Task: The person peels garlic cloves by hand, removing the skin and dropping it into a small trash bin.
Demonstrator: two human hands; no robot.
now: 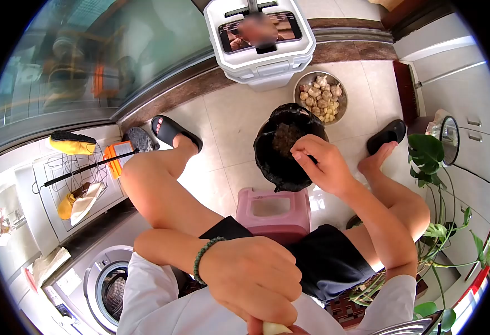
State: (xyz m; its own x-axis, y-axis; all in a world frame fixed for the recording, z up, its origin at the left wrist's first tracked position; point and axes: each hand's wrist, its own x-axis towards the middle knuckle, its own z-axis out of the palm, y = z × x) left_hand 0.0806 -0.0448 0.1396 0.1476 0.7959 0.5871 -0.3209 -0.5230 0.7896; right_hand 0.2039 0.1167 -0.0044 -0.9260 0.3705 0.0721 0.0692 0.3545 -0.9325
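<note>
Close to the camera, my left hand (253, 276), with a dark green beaded bracelet (201, 262) at the wrist, is closed in a fist. A pale, smooth garlic clove (276, 328) shows under its fingers at the lower edge. My right hand (324, 164) is over the near right rim of a bin lined with a black bag (270, 159). Its fingers are curled with the thumb pressed near them; whatever they hold is hidden. Brownish peelings (287, 138) lie inside the bag. Beyond the bin, a metal bowl (297, 100) holds garlic bulbs (324, 95) and loose cloves (328, 114).
A pink plastic stool (245, 218) stands between my legs. A phone (287, 28) rests on a white box (267, 70) ahead. At left are a washing machine (91, 273) and a wire rack with shoes (72, 144); at right, a leafy plant (425, 153) and cabinets (474, 103).
</note>
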